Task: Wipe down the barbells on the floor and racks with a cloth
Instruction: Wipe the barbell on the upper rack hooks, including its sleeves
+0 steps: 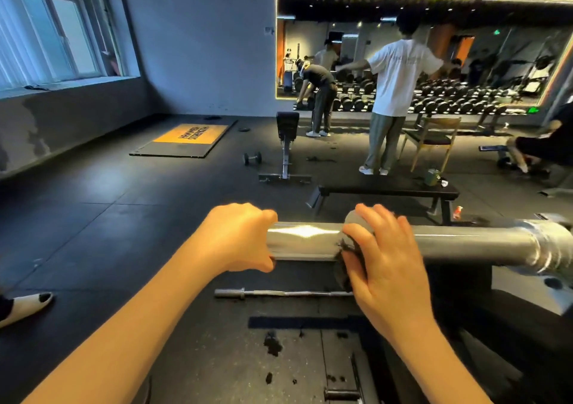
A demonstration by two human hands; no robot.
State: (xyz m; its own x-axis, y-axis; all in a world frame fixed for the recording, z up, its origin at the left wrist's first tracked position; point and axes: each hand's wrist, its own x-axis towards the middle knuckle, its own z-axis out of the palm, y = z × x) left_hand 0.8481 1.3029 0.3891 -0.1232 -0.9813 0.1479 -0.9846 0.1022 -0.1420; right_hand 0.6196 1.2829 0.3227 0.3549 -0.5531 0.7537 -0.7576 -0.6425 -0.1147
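A thick silver barbell sleeve (pixel 465 240) runs across the middle of the view, held up on a rack at the right. My left hand (pixel 242 236) grips the sleeve's free end with curled fingers. My right hand (pixel 381 248) holds a dark grey cloth (pixel 348 261) wrapped over the sleeve, fingers curled round it. A second, thinner barbell (pixel 279 293) lies on the dark floor just below the sleeve.
A flat bench (pixel 387 191) stands beyond the sleeve, with a green bottle (pixel 432 176) on it. An incline bench (pixel 286 149), a dumbbell (pixel 252 158) and a wooden chair (pixel 432 140) lie further off. Two people stand by the mirror (pixel 496 12) and dumbbell rack.
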